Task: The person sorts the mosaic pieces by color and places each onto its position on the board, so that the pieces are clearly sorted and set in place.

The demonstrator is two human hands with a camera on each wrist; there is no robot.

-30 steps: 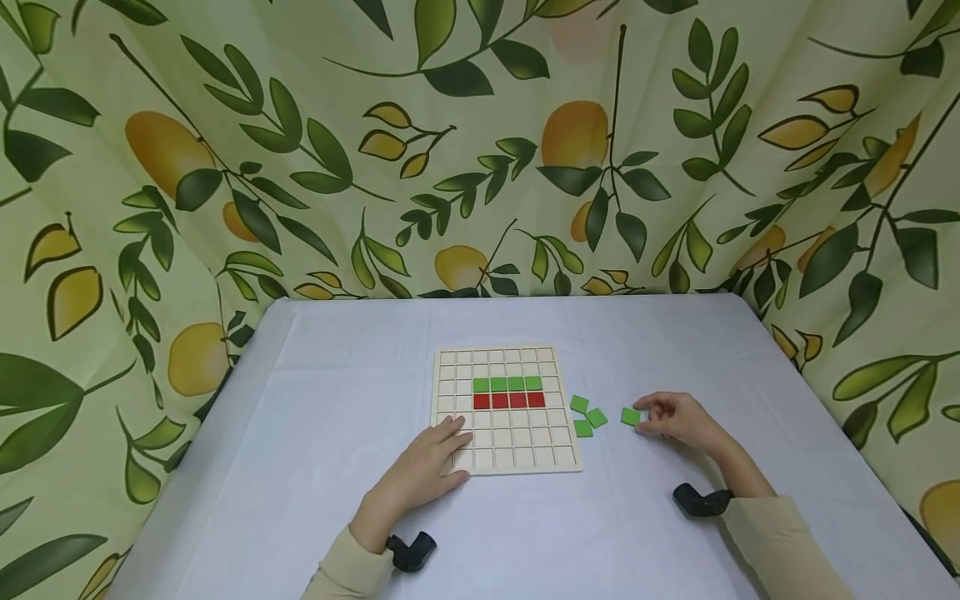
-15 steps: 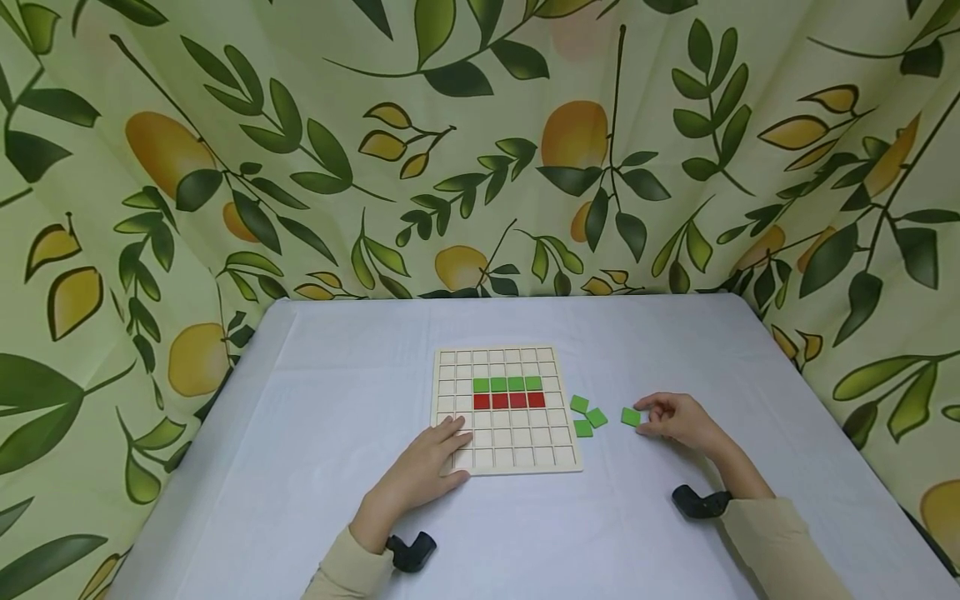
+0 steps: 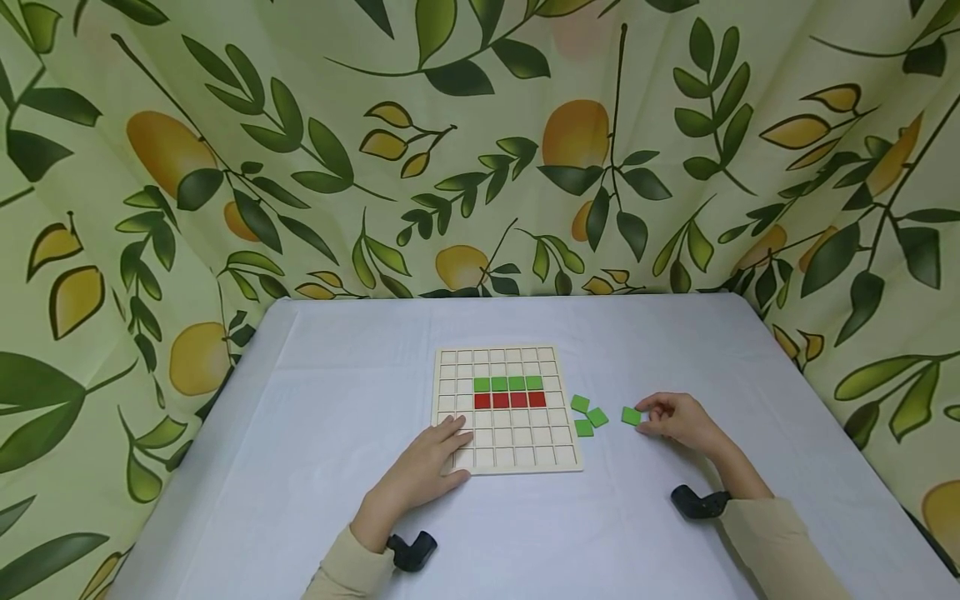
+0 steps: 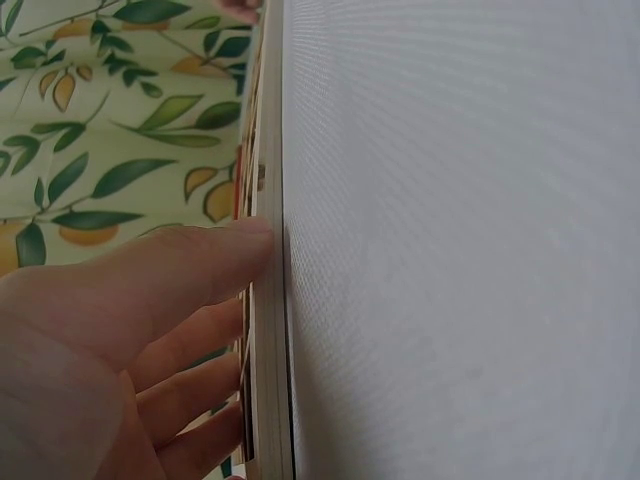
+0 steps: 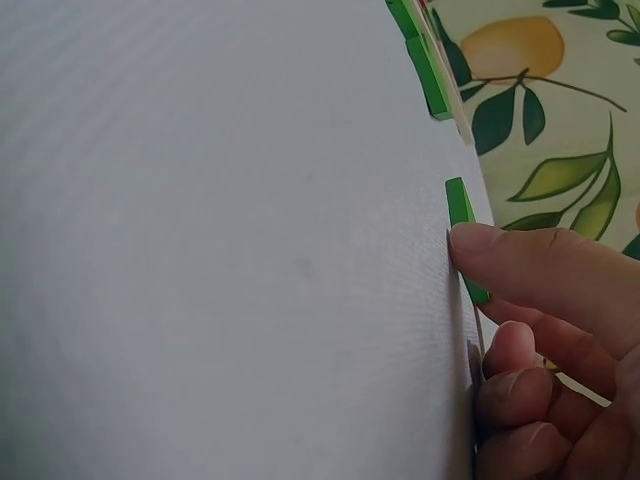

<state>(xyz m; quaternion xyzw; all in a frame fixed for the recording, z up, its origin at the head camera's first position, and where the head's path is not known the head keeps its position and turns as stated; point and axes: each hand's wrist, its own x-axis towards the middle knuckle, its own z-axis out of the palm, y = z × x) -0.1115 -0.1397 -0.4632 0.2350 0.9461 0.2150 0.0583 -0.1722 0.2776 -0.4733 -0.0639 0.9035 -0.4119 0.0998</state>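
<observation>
A square wooden grid board (image 3: 521, 439) lies on the table. On it, a row of green tiles (image 3: 499, 384) sits directly behind a row of red tiles (image 3: 510, 401). My left hand (image 3: 427, 460) rests on the board's near left corner, fingers spread over the squares; in the left wrist view the thumb (image 4: 190, 265) lies at the board edge. To the right of the board, my right hand (image 3: 678, 421) pinches a green tile (image 3: 631, 416) between thumb and finger, low at the tabletop. The right wrist view shows this tile (image 5: 459, 200) tilted at the thumb tip.
Three loose green tiles (image 3: 596, 417) lie between the board and my right hand. A white cloth covers the table (image 3: 300, 400). Behind and at the sides hangs a curtain (image 3: 487, 208) printed with leaves and fruit. Each wrist wears a black camera (image 3: 412, 552).
</observation>
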